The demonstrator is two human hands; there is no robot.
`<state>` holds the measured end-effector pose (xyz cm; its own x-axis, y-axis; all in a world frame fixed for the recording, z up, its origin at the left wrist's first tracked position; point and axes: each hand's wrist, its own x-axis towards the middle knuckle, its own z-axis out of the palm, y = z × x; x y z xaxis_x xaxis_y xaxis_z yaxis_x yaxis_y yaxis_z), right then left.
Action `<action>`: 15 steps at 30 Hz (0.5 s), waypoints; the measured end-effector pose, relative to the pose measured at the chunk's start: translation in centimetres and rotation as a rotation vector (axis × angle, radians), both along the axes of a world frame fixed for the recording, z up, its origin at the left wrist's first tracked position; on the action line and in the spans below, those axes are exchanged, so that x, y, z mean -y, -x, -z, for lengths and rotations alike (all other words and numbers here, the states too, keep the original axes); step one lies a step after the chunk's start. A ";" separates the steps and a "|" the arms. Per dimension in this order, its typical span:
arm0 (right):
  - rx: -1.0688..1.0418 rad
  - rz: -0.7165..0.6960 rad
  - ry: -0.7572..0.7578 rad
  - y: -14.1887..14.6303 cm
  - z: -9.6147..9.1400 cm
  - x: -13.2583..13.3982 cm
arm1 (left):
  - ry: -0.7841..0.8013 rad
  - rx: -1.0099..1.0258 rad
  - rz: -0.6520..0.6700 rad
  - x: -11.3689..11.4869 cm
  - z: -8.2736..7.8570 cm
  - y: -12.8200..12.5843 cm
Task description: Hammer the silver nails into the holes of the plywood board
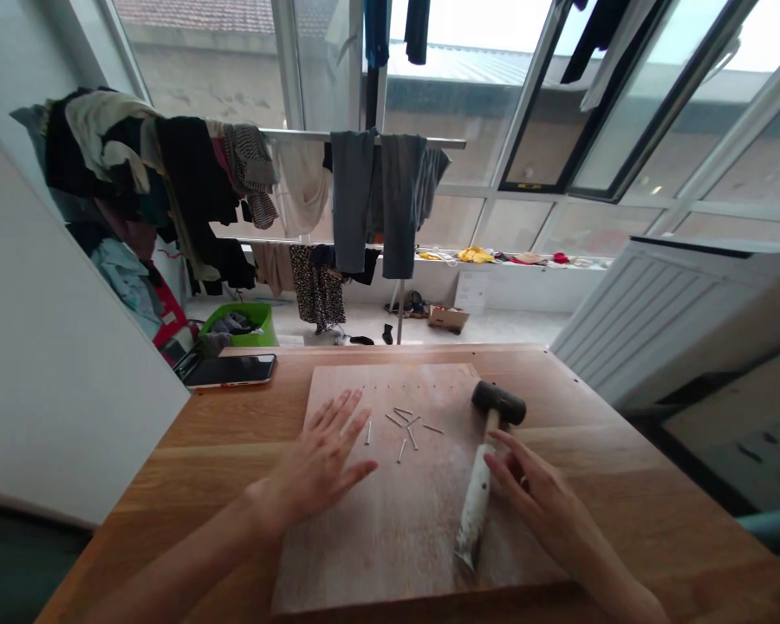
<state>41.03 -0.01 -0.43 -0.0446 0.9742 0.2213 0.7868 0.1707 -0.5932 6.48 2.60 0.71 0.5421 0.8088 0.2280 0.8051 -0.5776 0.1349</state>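
Note:
A pale wooden board lies on the brown table, with a row of small dark holes or marks near its far edge. Several loose nails are scattered over its upper middle. My left hand rests palm down on the board's left side, fingers spread, with one nail just beyond its fingertips. On the right lies a mallet with a black head and a whitish, worn handle. My right hand is beside that handle, fingers apart and close to its upper part; whether they touch it I cannot tell.
A phone lies at the table's far left corner. Beyond the table stand a drying rack with clothes and a green basket. White walls flank the left, and a white slatted panel stands at the right.

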 end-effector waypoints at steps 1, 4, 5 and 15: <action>0.009 0.006 0.031 0.5 -0.4 -0.5 | 0.065 -0.014 0.030 -1.1 0.0 -1.1; 0.008 0.043 0.126 1.4 -1.1 -1.7 | 0.199 -0.033 0.162 -3.5 0.7 -4.8; -0.001 0.050 0.154 1.5 -1.1 -2.0 | 0.215 -0.022 0.208 -4.0 1.1 -6.1; -0.711 0.219 0.339 -1.2 -0.1 -2.2 | 0.273 0.376 0.483 -4.6 1.8 -15.2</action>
<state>42.24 2.15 -0.37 0.1950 0.9636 -0.1831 0.1974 -0.2214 -0.9550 21.72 7.22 -1.07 0.7814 0.5504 0.2942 0.3339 -0.7669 0.5481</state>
